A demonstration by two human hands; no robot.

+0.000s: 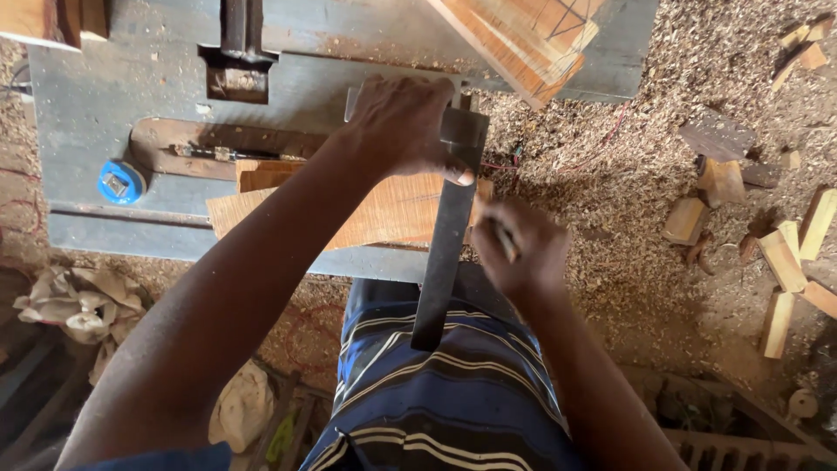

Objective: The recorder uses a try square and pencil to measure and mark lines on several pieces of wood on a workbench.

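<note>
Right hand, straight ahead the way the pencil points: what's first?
Likely the square's blade, right beside the right hand; the pencil tip is hidden, so contact is unclear. Beyond lies the board.

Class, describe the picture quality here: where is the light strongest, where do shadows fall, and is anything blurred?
Head view: sunlight is strongest on the sawdust floor at right; the lower left corner lies in shadow; the right hand is slightly motion-blurred, while the left hand on the metal square looks sharp.
</note>
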